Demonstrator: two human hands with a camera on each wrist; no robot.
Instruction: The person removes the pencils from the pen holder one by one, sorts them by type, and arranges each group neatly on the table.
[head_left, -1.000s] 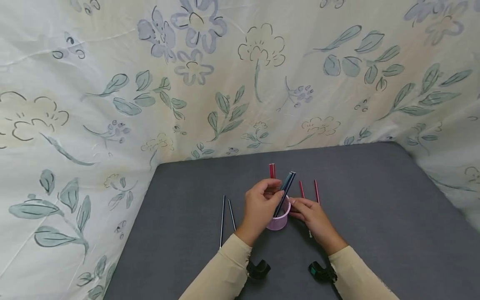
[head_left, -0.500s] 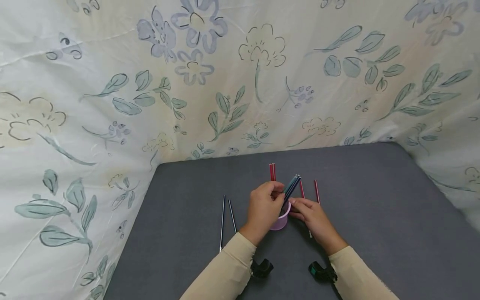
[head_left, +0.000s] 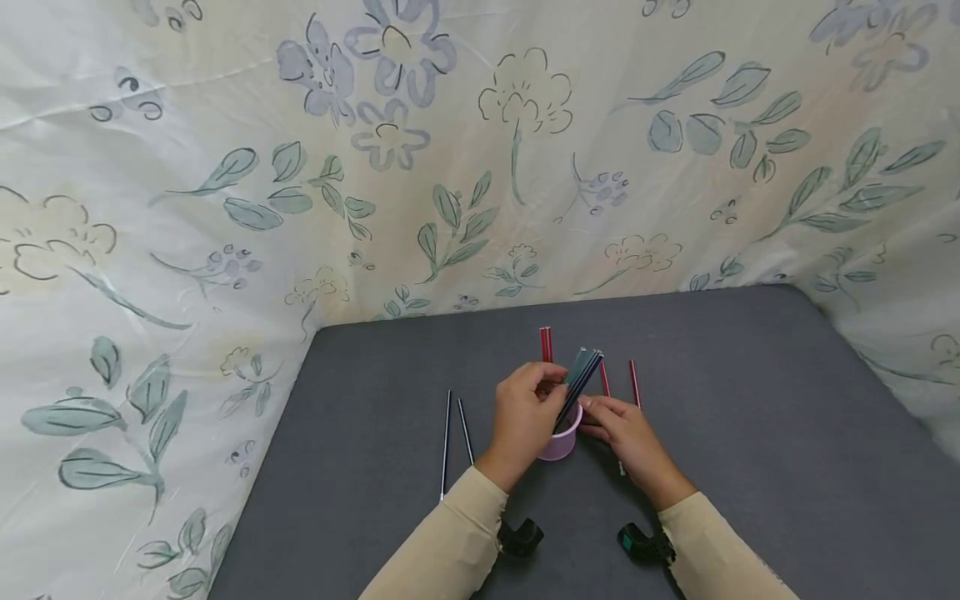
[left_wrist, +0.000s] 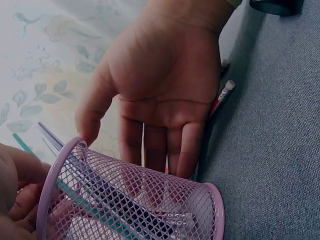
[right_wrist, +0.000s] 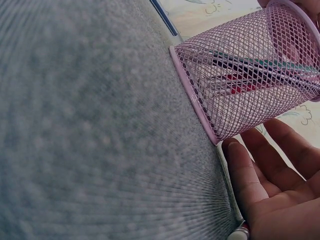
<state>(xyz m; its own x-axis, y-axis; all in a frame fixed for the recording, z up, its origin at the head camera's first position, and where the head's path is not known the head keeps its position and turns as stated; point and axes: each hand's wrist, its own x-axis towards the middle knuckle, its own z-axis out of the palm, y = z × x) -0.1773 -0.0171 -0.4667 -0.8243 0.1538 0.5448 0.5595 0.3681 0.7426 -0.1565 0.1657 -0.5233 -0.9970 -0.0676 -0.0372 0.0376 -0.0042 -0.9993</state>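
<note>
A pink mesh pencil cup [head_left: 557,447] stands upright on the grey cloth between the hands. My left hand [head_left: 523,417] pinches a bundle of dark and green pencils [head_left: 582,377] at the cup's mouth, their lower ends inside the mesh. The bundle leans to the right. My right hand [head_left: 626,433] rests along the cup's right side, thumb at the rim, its long fingers [left_wrist: 131,142] straight against the outer wall. Through the mesh, red bands [right_wrist: 240,84] show near the cup's base. Most of my left hand's fingers are hidden in the left wrist view.
Two dark pencils [head_left: 446,442] lie left of my left forearm. Behind the cup are red pencils [head_left: 545,343]; two more red pencils [head_left: 634,382] lie partly under my right hand. Floral fabric [head_left: 450,167] hangs at the back and sides of the grey table [head_left: 787,467].
My left hand has shifted slightly right, then a little back left, with the pencils still pinched. The bundle has spread somewhat at the top. My right hand and the cup stay in place.
</note>
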